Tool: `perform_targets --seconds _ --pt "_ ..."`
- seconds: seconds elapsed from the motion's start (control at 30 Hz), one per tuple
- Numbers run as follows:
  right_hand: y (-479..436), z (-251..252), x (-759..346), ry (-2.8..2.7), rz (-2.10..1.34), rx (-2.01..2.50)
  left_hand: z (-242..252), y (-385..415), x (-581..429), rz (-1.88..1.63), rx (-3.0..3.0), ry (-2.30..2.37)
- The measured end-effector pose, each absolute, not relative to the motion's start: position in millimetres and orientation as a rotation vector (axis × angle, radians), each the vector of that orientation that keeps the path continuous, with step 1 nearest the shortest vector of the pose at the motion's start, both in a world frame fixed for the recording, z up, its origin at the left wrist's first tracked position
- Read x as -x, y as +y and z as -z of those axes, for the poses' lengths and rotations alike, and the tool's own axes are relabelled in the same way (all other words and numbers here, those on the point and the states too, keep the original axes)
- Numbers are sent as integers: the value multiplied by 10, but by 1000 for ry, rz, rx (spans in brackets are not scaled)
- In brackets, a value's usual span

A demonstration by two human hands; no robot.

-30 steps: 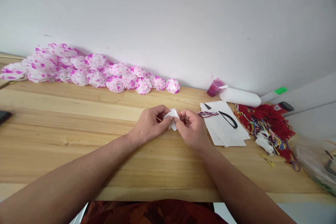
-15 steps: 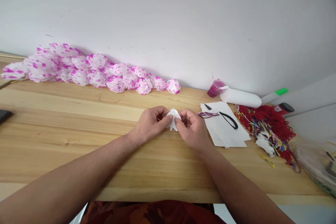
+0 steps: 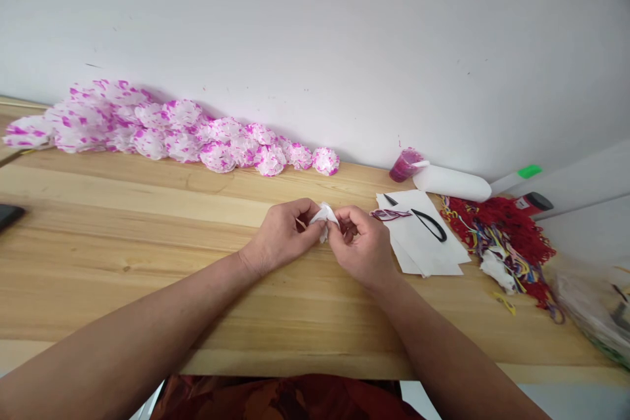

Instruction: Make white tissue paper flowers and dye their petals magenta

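Note:
A small crumpled piece of white tissue paper (image 3: 323, 215) is pinched between both my hands above the middle of the wooden table (image 3: 147, 256). My left hand (image 3: 283, 234) grips it from the left with curled fingers. From the right, my right hand (image 3: 361, 246) pinches it with thumb and fingertips. Both hands rest close together, almost touching.
A row of several pink-and-white paper flowers (image 3: 172, 131) lies along the wall at the back left. White paper sheets (image 3: 423, 236) with scissors (image 3: 428, 223) lie right of my hands. Further right are a white bottle (image 3: 450, 182), a pink cup (image 3: 404, 165) and red tangled threads (image 3: 506, 236).
My right hand has closed in tighter on the tissue, which looks more bunched and smaller. Both hands stay in the same place.

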State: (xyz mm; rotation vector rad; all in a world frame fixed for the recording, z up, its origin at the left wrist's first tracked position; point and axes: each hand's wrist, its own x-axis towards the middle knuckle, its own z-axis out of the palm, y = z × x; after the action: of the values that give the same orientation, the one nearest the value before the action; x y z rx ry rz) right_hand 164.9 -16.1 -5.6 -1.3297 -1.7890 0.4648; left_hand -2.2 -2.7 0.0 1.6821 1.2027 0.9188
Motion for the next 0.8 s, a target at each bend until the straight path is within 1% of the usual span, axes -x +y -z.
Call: perform_targets --seconds 0.13,0.3,0.37,0.53,0.7,0.8 --pt "-164 37 -1654 -1770 -530 1347 -6 -23 29 -915 -1686 1181" --pt "-156 17 -1668 -1654 -821 1321 28 -6 40 -860 -1574 1148" --pt "-150 22 -1673 -1630 -887 1305 33 -4 40 -856 -1554 1132" --pt "-143 29 -1666 -1653 -856 1308 29 -8 40 -890 -1589 1129" --pt "-146 21 -1660 -1642 -869 1320 31 -3 54 -850 -1591 1148" --pt "-161 8 -1649 -1663 -808 1315 34 -1 53 -849 -1594 1156"
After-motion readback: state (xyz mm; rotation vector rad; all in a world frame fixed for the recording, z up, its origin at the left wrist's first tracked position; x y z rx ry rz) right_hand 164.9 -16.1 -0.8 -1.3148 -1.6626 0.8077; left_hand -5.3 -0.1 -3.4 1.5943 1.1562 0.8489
